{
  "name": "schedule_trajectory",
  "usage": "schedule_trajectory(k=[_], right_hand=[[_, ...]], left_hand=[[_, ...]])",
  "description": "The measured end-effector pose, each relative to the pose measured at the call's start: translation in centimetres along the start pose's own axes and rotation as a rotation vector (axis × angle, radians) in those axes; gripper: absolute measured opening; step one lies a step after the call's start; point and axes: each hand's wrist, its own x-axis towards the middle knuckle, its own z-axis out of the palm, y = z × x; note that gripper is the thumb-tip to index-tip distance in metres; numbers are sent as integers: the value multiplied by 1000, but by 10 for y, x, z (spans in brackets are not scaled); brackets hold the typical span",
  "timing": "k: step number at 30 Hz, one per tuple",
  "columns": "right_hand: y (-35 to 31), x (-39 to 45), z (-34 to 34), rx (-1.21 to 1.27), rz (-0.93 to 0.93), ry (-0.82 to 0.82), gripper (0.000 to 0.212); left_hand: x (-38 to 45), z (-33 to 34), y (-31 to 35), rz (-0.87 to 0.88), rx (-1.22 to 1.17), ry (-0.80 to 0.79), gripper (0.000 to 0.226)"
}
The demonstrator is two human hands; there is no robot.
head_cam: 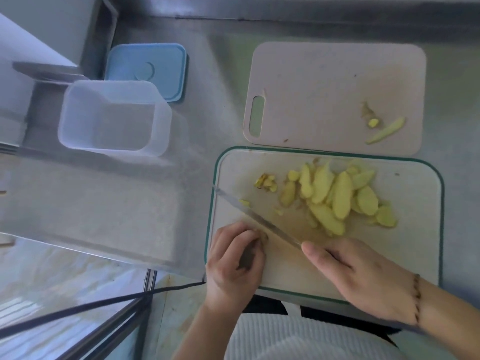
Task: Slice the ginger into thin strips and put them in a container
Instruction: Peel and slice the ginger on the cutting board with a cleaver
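Counter: steel worktop [181,178] carrying everything.
Near board: green-rimmed cutting board [405,255] at 5 o'clock, both hands on it.
Far board: beige cutting board [324,87] at 1 o'clock, with a few ginger scraps [384,131].
Container: clear plastic tub [114,118] at 10 o'clock, nothing in it, blue lid [148,68] behind.
Ginger: pile of oval slices [337,196], not yet strips, at 12 o'clock from the right hand, long axes roughly 12-to-6.
Knife: blade [257,219] running 10-to-4 between pile and left hand.
Right hand [363,276]: wrapped on the knife handle, forefinger along the spine; nearer the pile.
Left hand [236,258]: fingers curled; contents cannot tell.
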Motion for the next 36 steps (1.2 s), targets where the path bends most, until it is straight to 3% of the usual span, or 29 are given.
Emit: schedule_trajectory(k=[5,10,15,22,25,29,31,36], right_hand=[[7,10,-3,27,11,-19,76],[8,10,-8,35,-4,37,78],[5,-13,-5,-39,-52,175,65],[17,-32,-17,132,124,301,67],[20,-32,-18,90,104,308,68],[23,-33,-14,72,98,300,71],[23,-33,-11,85,111,280,72],[20,-31,-6,54,109,249,85]], left_hand=[[2,1,3,28,22,-5,25],[3,0,4,-9,43,-3,6],[28,2,21,-291,1,152,19],[74,20,13,-286,245,-91,32],[76,20,12,-282,257,-88,23],[75,12,12,-459,120,-41,21],[70,8,11,-434,89,-1,24],[57,4,8,-173,249,51,30]])
